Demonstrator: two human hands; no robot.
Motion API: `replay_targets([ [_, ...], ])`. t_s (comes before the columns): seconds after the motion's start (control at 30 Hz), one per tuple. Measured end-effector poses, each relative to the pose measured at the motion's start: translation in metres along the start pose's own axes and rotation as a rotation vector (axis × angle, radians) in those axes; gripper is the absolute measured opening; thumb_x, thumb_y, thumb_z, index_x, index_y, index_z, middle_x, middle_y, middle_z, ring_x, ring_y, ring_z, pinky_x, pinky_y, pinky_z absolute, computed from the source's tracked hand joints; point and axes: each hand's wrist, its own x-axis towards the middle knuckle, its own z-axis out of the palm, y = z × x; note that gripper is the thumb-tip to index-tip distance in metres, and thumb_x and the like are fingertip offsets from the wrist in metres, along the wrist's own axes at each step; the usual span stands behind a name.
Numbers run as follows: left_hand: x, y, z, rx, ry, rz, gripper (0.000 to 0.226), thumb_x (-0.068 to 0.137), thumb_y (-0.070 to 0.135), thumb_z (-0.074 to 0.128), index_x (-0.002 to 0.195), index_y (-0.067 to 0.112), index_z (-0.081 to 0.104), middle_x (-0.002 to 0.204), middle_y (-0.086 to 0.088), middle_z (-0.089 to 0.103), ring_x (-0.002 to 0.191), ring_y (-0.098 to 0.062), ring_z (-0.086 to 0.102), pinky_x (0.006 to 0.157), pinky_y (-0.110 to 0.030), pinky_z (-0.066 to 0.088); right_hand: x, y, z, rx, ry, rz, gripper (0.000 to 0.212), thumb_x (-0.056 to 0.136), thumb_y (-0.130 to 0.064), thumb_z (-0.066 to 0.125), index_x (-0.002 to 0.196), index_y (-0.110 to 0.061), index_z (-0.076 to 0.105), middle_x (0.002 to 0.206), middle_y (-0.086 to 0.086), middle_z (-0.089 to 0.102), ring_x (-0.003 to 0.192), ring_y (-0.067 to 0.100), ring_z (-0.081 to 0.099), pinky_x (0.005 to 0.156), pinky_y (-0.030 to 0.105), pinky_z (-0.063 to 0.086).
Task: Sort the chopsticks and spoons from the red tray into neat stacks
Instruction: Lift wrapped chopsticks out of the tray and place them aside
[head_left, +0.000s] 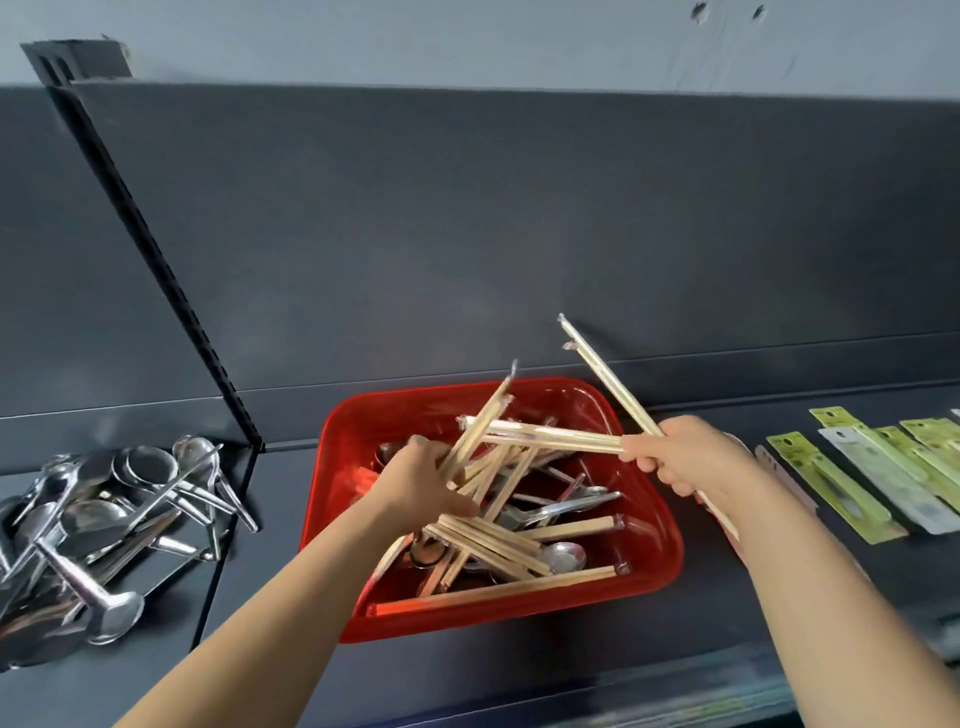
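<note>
A red tray (660, 561) sits on the dark shelf, holding a jumble of wrapped wooden chopsticks (498, 540) and metal spoons (561, 506). My left hand (421, 486) reaches into the tray and grips a few chopsticks (480, 421) that point up and to the right. My right hand (685, 457) hovers over the tray's right rim and holds a bundle of chopsticks (602, 366) whose ends fan up to the left and sideways over the tray. A loose pile of metal spoons (104, 525) lies on the shelf to the left.
A black slotted upright (156, 244) and divider separate the spoon pile from the tray's section. Green and white packaged utensils (883, 467) lie in a row on the shelf at the right. A dark back panel (519, 234) rises behind the tray.
</note>
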Motion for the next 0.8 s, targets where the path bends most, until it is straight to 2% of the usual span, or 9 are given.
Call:
replay_targets([
  [0.07,-0.002,0.001,0.008,0.103,-0.167,0.021,0.039,0.058,0.019,0.091,0.084,0.020,0.062,0.075,0.005,0.057,0.058,-0.011,0.053,0.048,-0.022,0.041,0.001,0.003,0.004,0.053,0.001,-0.001,0.018,0.086,-0.016,0.067,0.090,0.002,0.067,0.053,-0.002,0.051,0.036,0.008,0.028,0.036,0.019,0.020],
  [0.13,-0.002,0.001,0.016,0.222,-0.265,0.054,0.043,0.057,0.020,0.090,0.092,0.022,0.065,0.076,0.010,0.062,0.067,-0.010,0.058,0.057,-0.022,0.044,0.001,0.005,0.009,0.069,0.003,-0.018,0.022,0.087,-0.015,0.065,0.096,0.005,0.067,0.059,0.000,0.051,0.041,0.009,0.029,0.038,0.020,0.020],
  [0.27,0.004,-0.002,0.020,0.255,-0.290,0.078,0.037,0.059,0.015,0.088,0.083,0.027,0.063,0.080,0.010,0.066,0.072,-0.010,0.061,0.062,-0.020,0.046,-0.002,0.005,0.014,0.089,-0.005,-0.034,0.022,0.090,-0.015,0.062,0.098,0.005,0.066,0.064,0.002,0.051,0.044,0.010,0.030,0.039,0.022,0.021],
  [0.4,0.009,-0.004,0.018,0.276,-0.325,0.103,0.028,0.067,0.019,0.085,0.082,0.032,0.065,0.082,0.013,0.068,0.079,-0.008,0.065,0.077,-0.026,0.054,-0.005,0.004,0.013,0.144,-0.007,-0.021,0.022,0.093,-0.017,0.061,0.098,0.004,0.066,0.070,0.004,0.052,0.047,0.009,0.032,0.040,0.021,0.022],
  [0.47,0.011,-0.005,0.018,0.289,-0.342,0.111,0.024,0.070,0.023,0.084,0.079,0.033,0.063,0.078,0.014,0.066,0.074,-0.005,0.064,0.074,-0.025,0.054,-0.006,0.004,0.013,0.182,-0.016,-0.021,0.023,0.094,-0.017,0.060,0.099,0.005,0.066,0.069,0.004,0.052,0.047,0.009,0.032,0.040,0.021,0.022],
  [0.57,0.014,-0.005,0.015,0.268,-0.321,0.138,0.021,0.072,0.029,0.082,0.079,0.030,0.062,0.070,0.013,0.062,0.058,0.000,0.057,0.056,-0.017,0.045,-0.007,0.003,0.012,0.199,-0.024,-0.031,0.023,0.094,-0.017,0.060,0.098,0.005,0.066,0.068,0.004,0.051,0.047,0.009,0.032,0.041,0.022,0.022],
  [0.67,0.016,-0.001,0.006,0.111,-0.242,0.144,0.018,0.073,0.023,0.082,0.083,0.017,0.068,0.073,0.004,0.069,0.064,-0.010,0.065,0.063,-0.026,0.053,-0.007,0.003,0.010,0.244,-0.002,-0.067,0.024,0.093,-0.018,0.062,0.097,0.005,0.063,0.067,0.003,0.053,0.045,0.008,0.033,0.039,0.020,0.023],
  [0.7,0.016,0.003,0.001,0.076,-0.191,0.164,0.018,0.073,0.022,0.082,0.083,0.015,0.069,0.073,0.003,0.069,0.065,-0.010,0.064,0.064,-0.028,0.052,-0.008,0.003,0.010,0.270,0.009,-0.086,0.024,0.093,-0.018,0.062,0.097,0.005,0.062,0.066,0.003,0.053,0.044,0.008,0.034,0.038,0.020,0.023],
  [0.8,0.014,0.017,-0.015,-0.088,-0.033,0.194,0.020,0.074,0.025,0.082,0.074,0.012,0.067,0.052,0.011,0.055,0.046,-0.003,0.045,0.052,-0.019,0.038,-0.010,0.000,0.008,0.333,0.015,-0.149,0.025,0.092,-0.018,0.063,0.099,0.006,0.061,0.065,0.003,0.052,0.043,0.007,0.033,0.038,0.019,0.022],
])
